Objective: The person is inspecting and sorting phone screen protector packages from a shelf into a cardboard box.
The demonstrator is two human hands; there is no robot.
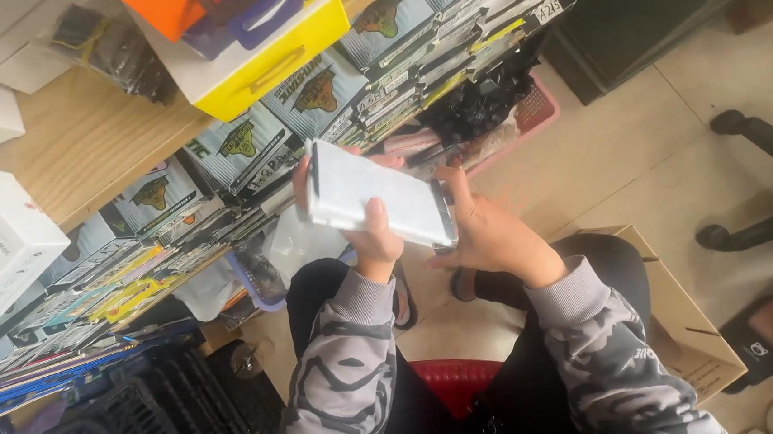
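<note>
Item: flat white box (377,204), held at centre above the lap, just near of the rows of packaged goods (245,145). Left hand (364,223) was closed round its near edge, thumb across the face; right hand (487,233) steadied the right end, fingers loosely spread. Step judged: inspecting the box. Turning it would call for a firm two-handed grip. Cardboard carton (685,332) lay near right.

White slab (376,198): far face hidden, edges motion-blurred. Left-hand fingers (304,179): mostly behind slab. Yellow box (254,68): top cut by frame. Cardboard box (685,332): partly behind sleeve. Black basket (147,424): cut off below.
</note>
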